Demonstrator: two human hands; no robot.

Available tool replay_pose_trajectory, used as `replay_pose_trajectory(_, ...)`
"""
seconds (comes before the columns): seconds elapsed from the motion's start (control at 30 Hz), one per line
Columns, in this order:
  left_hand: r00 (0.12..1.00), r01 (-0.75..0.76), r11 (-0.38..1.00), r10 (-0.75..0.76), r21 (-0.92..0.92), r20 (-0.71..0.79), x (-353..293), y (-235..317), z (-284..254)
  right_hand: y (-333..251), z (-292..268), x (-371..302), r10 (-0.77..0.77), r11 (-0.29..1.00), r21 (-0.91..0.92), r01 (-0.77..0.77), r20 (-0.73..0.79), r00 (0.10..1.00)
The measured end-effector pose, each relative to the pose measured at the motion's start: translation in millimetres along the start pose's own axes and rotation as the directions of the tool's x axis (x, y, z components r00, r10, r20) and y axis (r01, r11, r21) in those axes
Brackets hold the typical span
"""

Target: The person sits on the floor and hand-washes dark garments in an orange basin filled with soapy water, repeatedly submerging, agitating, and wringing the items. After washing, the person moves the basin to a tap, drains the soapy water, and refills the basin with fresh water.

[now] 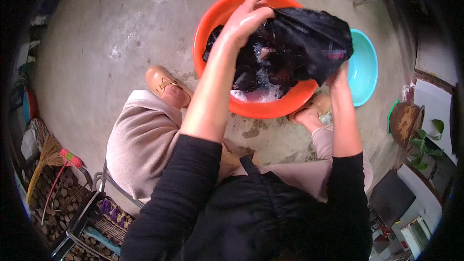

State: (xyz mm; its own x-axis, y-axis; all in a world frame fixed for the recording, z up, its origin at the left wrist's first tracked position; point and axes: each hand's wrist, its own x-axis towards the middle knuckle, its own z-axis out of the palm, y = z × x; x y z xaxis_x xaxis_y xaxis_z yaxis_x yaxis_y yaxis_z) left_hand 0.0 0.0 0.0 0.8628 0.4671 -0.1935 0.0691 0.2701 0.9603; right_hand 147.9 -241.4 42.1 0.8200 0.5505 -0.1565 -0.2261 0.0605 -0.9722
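Note:
A wet black garment (314, 43) is stretched between my hands above a round orange basin (278, 111). My left hand (247, 19) is closed on its upper left edge, with the fingers partly hidden. At its lower right, my right hand (340, 75) grips the cloth from behind; most of those fingers are covered by the fabric. A small reddish patch shows on the garment near my right hand. More dark cloth (246, 77) lies in the basin, in water with white suds (263, 94).
A turquoise basin (365, 67) stands on the concrete floor (121, 24) just right of the orange one. My shoes (162, 81) flank the orange basin's near side. A potted plant (406, 121) is at the right; a straw broom (48, 152) and a metal-framed chair (77, 227) are at the left.

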Motion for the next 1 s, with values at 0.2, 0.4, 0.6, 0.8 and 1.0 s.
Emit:
replay_pose_trajectory(0.2,0.968,0.239,0.595,-0.205,0.768,-0.143,45.9,-89.7,-44.8,-68.7,1.7,13.0,-0.088,0.996,-0.029,0.087,-0.035,0.996)
replay_pose_trajectory(0.4,0.915,0.229,0.258,-0.386,0.938,-0.117,41.6,-134.5,-31.2,-113.7,-5.6,12.0,-0.14,0.981,0.147,0.125,0.098,0.985)
replay_pose_trajectory(0.6,0.912,0.227,0.568,-0.409,0.791,0.032,37.5,-153.1,4.4,-122.7,19.5,9.6,-0.139,0.966,0.243,0.083,0.225,0.964)
replay_pose_trajectory(0.8,0.914,0.207,0.602,-0.401,0.771,0.067,-15.8,-144.8,41.8,-83.4,64.2,30.2,-0.117,0.984,0.155,0.094,0.151,0.982)
replay_pose_trajectory(1.0,0.947,0.149,0.49,-0.321,0.859,0.02,-78.2,-119.6,88.0,9.2,96.9,42.9,-0.085,0.834,-0.524,0.175,0.191,0.978)
